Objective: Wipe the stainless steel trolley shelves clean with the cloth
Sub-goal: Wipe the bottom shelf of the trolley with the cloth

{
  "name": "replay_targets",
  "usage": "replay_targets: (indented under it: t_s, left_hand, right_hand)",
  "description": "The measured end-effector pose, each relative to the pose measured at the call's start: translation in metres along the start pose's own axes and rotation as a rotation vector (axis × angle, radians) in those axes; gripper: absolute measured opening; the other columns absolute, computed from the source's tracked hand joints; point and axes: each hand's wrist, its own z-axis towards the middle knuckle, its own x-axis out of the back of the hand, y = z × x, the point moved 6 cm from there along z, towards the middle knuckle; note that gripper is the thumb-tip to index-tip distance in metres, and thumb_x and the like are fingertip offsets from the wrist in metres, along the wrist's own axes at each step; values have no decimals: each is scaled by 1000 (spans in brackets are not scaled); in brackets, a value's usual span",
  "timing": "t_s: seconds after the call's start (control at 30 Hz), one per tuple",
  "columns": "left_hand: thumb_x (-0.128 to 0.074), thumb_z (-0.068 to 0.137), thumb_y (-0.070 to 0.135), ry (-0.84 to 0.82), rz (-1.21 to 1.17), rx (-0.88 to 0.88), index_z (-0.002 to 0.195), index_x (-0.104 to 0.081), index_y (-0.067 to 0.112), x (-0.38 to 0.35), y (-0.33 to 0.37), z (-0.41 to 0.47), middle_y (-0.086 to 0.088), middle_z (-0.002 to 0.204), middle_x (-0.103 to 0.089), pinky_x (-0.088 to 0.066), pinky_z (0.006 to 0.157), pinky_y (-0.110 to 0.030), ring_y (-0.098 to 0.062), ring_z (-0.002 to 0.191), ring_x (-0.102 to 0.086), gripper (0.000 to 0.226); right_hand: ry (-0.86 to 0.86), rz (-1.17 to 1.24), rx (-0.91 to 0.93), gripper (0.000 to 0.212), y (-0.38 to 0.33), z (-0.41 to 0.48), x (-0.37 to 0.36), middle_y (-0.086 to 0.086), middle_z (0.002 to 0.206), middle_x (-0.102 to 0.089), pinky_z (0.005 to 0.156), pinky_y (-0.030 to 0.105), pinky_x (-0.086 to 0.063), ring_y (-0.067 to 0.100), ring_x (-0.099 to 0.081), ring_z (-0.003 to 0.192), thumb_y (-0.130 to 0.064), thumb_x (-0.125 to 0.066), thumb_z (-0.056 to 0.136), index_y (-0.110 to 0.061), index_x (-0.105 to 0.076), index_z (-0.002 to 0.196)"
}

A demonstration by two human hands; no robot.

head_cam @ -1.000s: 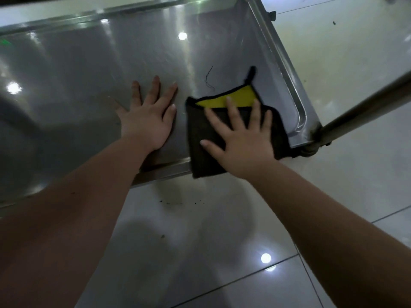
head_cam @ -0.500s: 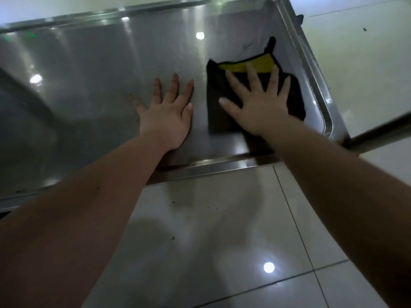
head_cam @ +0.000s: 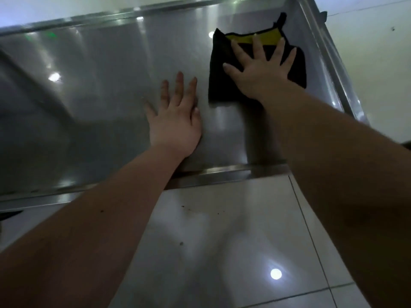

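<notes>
Two bare hands press flat on one steel shelf [head_cam: 100, 103] — a smooth, brushed tray with a raised, rolled rim and rounded corners, its surface mirroring ceiling lights as soft bright spots. The right hand [head_cam: 258, 72] lies palm-down on the cloth [head_cam: 219, 85], fingers [head_cam: 279, 48] spread wide and straight, gripping nothing, only pressing. That cloth is a dark, matte, roughly square pad with a yellow band along its far edge and a small dark loop sticking out from the far corner; it sits on the shelf's far right part, close to the right rim but apart from it. The left hand [head_cam: 175, 121] rests directly on bare metal just left of the cloth, near the shelf's front rim, its fingers held straight and close together, thumb angled out, holding nothing. Both forearms cross the front rim. Below the shelf lies a glossy tiled floor [head_cam: 222, 241] with thin dark grout lines, a few dark specks and one round light glare.
</notes>
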Motion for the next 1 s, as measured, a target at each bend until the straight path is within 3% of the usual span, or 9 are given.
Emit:
replay_targets:
  t_s: [0.1, 0.43, 0.6, 0.7, 0.87, 1.0]
  left_hand:
    - [-23, 102, 39, 14, -2, 152, 153, 4, 46, 2, -11, 0, 10, 164, 10, 9, 106, -74, -34, 149, 13, 58]
    - [-14, 102, 44, -137, 6, 159, 151, 1, 51, -5, -13, 8, 16, 164, 6, 6, 105, -77, -32, 150, 10, 51]
    - [-15, 103, 44, -169, -5, 155, 151, 0, 51, -5, -14, 10, 16, 163, 7, 7, 107, -75, -30, 150, 10, 51]
    - [-16, 103, 45, -215, -12, 120, 150, 0, 53, -3, -16, 12, 18, 163, 6, 5, 107, -76, -29, 151, 8, 51]
    - [-31, 98, 24, -276, -4, -73, 150, -4, 55, 12, -50, 15, 22, 162, 0, -1, 113, -70, -21, 151, -1, 66]
    - [-22, 106, 36, -150, 34, -138, 154, -10, 45, 14, -66, -2, 12, 164, -6, -3, 117, -60, -21, 151, -6, 50]
  right_hand:
    - [-26, -13, -8, 70, -7, 17, 2, -2, 164, 11, 110, 69, 12, 47, 17, 144, -81, -9, 86, -54, 8, 148]
    - [-37, -44, 253, 72, 24, -149, -26, -13, 162, 18, 114, 62, 14, 39, 20, 146, -89, 7, 71, -65, 22, 137]
    - [-37, -12, -135, 78, 104, -137, -13, -11, 163, 13, 116, 60, 11, 39, 16, 147, -89, -1, 72, -62, 10, 144]
    - [-11, -6, -146, 76, 52, -150, -22, -7, 164, 12, 114, 65, 6, 45, 13, 146, -86, -4, 78, -57, 10, 147]
    - [-8, -6, 214, 75, -90, -176, -42, -3, 163, 16, 108, 69, 15, 49, 22, 142, -83, -4, 82, -52, 16, 147]
    - [54, -5, 204, 74, -32, -157, -34, -10, 164, 10, 114, 64, 10, 43, 14, 146, -87, -7, 79, -59, 9, 146]
